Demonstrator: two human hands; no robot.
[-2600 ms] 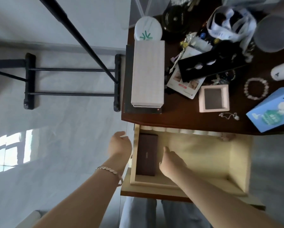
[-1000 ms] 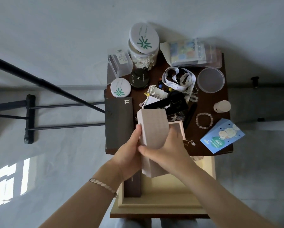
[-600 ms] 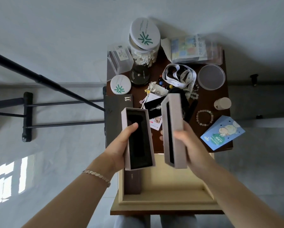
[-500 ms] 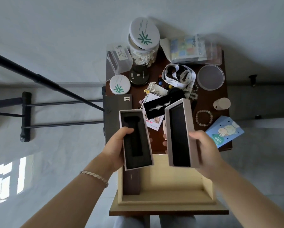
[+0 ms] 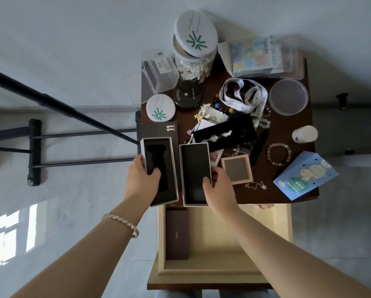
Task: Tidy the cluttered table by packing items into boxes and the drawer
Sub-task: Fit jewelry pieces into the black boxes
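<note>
Cardboard, likely light, stiff yet crushable: the left hand (image 5: 142,179) grips the pale oblong box base with black foam insert (image 5: 160,166) by its side wall; just beside, the right hand (image 5: 220,188) pinches the matching dark-lined lid (image 5: 194,168), both at the front of the dark wooden bench (image 5: 255,196).

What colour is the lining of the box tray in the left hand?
The lining is black, with a pale rim; head view.

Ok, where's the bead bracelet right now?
In the head view the bracelet lies on the right side of the table, between the white cylinder and the blue box, right of the small square box.
</note>
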